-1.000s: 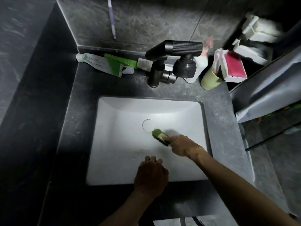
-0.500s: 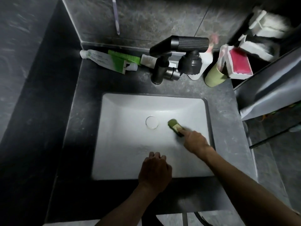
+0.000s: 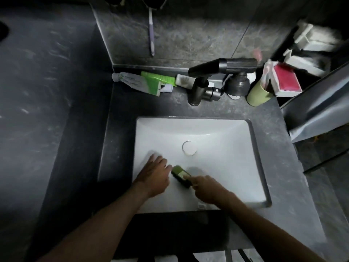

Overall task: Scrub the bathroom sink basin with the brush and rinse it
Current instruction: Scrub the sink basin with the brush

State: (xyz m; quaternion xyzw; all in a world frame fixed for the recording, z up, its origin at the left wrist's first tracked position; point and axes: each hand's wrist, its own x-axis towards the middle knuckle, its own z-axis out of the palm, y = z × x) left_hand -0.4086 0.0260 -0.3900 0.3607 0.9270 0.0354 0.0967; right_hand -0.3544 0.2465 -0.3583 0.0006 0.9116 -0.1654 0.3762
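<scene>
While I scrub: my right hand (image 3: pixel 205 188) grips the near end of the brush (image 3: pixel 181 173), fingers curled round its handle; the green head sits on the basin floor, near left of centre.
Left hand: my left hand (image 3: pixel 154 174) lies flat with straight fingers on the white floor, just beside the brush head, holding nothing.
Brush handling: I judge it light, stiff plastic. Wet, it may slip, so I would hold low on the handle, close to the head, to press down.
Sink basin: the sink basin (image 3: pixel 222 163) is white, glazed and rectangular, probably slick under both of my 2 hands. The drain (image 3: pixel 189 147) lies beyond the brush, apart from it.
Rinse: I see no stream from the faucet (image 3: pixel 222 67), so rinsing looks not yet begun.
Counter: the dark stone counter (image 3: pixel 207 110) carries toothpaste tubes (image 3: pixel 143 82) and a green cup (image 3: pixel 257 95) behind the basin.
Room: dim, with grey tiled walls. A toothbrush (image 3: pixel 151 35) hangs above.
</scene>
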